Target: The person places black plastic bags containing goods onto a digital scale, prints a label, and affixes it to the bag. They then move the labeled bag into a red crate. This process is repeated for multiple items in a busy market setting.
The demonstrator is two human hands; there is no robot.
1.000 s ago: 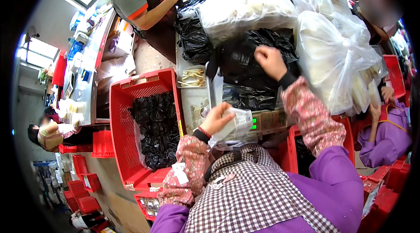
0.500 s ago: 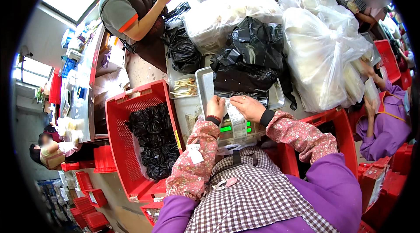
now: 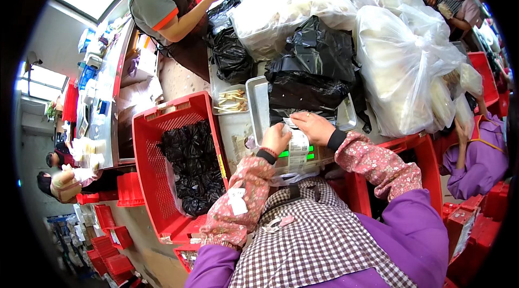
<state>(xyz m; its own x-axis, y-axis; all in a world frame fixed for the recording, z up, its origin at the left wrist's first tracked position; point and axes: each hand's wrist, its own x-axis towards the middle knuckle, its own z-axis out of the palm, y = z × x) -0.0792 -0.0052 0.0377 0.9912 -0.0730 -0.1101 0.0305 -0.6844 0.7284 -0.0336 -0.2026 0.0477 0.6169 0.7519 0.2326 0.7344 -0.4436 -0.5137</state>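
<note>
A strip of white printed labels [image 3: 298, 150] hangs down across the front of a scale with a green-lit display [image 3: 311, 156]. My left hand [image 3: 275, 139] is closed at the strip's left edge, fingers pinched. At its top end, my right hand [image 3: 314, 127] has thumb and fingers together on the strip, beside the near edge of a black plastic bag [image 3: 308, 93]. That bag lies in a metal tray [image 3: 258, 105] just beyond my hands. What sits inside the bag is hidden.
On my left stands a red crate [image 3: 146, 142] holding black-bagged packs [image 3: 189, 169]. Another red crate [image 3: 430, 172] is under my right arm. Large clear bags [image 3: 400, 77] crowd the table's right. Pale sticks [image 3: 232, 101] lie left of the tray. Co-workers stand at far left and right.
My left hand has drawn toward me along the strip, while the right stays near the strip's top. The whole view has shifted slightly. The co-worker at far left has moved an arm.
</note>
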